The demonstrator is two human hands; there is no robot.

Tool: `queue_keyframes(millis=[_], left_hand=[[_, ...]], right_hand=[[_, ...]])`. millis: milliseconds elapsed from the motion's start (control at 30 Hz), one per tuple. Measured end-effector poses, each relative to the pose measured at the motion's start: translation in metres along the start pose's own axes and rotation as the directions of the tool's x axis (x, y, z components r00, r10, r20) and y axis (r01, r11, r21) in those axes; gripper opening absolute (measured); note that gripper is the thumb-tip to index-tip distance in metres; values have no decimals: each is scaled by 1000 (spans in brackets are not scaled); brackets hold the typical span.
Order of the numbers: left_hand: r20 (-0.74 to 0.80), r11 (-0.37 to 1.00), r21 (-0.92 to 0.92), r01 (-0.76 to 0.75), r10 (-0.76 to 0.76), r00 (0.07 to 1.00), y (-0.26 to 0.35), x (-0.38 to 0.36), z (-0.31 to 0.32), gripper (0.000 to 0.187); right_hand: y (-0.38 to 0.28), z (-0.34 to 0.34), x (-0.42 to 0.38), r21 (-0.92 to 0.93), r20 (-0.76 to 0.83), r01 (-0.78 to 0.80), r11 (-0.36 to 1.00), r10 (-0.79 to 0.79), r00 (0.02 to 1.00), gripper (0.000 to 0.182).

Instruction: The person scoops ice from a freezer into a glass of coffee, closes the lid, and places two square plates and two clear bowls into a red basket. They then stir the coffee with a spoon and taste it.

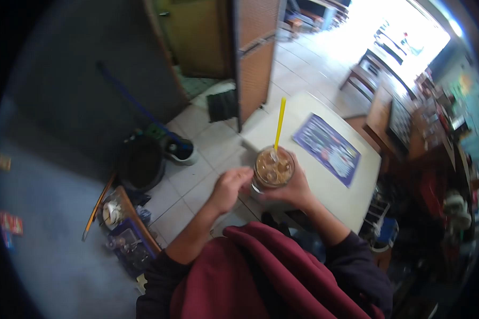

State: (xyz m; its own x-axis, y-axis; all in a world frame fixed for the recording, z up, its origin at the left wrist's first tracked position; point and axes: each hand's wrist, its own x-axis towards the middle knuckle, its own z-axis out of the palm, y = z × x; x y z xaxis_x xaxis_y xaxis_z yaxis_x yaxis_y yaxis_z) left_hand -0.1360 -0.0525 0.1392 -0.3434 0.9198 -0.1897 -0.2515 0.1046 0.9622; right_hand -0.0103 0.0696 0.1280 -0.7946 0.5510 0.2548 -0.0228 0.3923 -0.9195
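Note:
A glass of iced brown drink (274, 169) with ice cubes is in the middle of the view. A yellow straw (280, 123) stands up out of it. My right hand (298, 189) is wrapped round the glass from the right and below. On the glass's left side is my left hand (231, 187), its fingers bent together close to the rim; whether they touch the glass or hold anything cannot be made out. Just beyond the glass is a white table (266, 125) with a purple printed sheet (328, 148) lying on it.
A dark bin (141, 165) and a bucket (182, 151) with a blue pole stand on the tiled floor at left. A purple crate (132, 245) is lower left. A brown partition (256, 64) rises behind. Wooden furniture (380, 119) stands at right.

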Motion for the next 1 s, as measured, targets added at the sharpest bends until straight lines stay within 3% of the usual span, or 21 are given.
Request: queue_keyframes(millis=[33,100,167,233,267,300,367,433,500,533,600,733,833,900,967,1000], left_hand=[[54,997,57,-59,56,997,6,18,14,27],[210,993,83,-88,69,975,3,65,37,22],[86,981,80,-176,169,982,18,97,93,23],[21,949,152,-278,278,960,18,132,126,27],[15,930,212,-300,304,953,17,144,138,34],[16,933,219,-285,288,957,10,153,144,34],[184,940,238,-246,205,961,-8,169,149,37],[202,922,311,-231,173,964,-29,173,145,35],[183,938,328,-114,55,981,-50,171,135,34],[126,944,324,-56,16,992,-55,166,130,34],[10,950,311,14,-19,1000,-63,152,116,33],[-182,952,298,70,-16,983,-64,128,93,29],[-393,947,296,124,2,920,-64,113,78,28],[-459,951,263,165,-27,888,-55,107,77,29],[-497,949,268,165,-10,868,-55,108,72,29],[-524,948,270,171,-5,852,-56,104,70,30]], right_hand=[[-1,-20,1,-10,-47,-43,999,42,998,85],[-3,-65,6,-108,-204,19,994,-41,978,76],[15,-115,8,-231,-364,-20,973,-67,929,71],[43,-166,9,-167,-542,-74,983,-29,840,69],[58,-198,11,-237,-584,-47,970,-104,805,67],[72,-231,12,-307,-615,-20,951,-182,767,66],[97,-290,14,-229,-710,-25,973,-150,688,64],[136,-355,13,-276,-781,-143,951,-136,609,62],[154,-407,18,-383,-843,-308,871,-192,503,55],[166,-429,20,-379,-843,-305,874,-190,503,55],[189,-472,26,-389,-913,-578,717,-215,347,62],[252,-538,27,-353,-935,-615,705,-258,241,72],[291,-575,24,-383,-922,-655,651,-315,226,73],[300,-586,26,-351,-936,-595,723,-275,218,76],[317,-605,24,-401,-916,-439,804,-347,202,77],[329,-618,21,-431,-902,-456,779,-366,227,74]])
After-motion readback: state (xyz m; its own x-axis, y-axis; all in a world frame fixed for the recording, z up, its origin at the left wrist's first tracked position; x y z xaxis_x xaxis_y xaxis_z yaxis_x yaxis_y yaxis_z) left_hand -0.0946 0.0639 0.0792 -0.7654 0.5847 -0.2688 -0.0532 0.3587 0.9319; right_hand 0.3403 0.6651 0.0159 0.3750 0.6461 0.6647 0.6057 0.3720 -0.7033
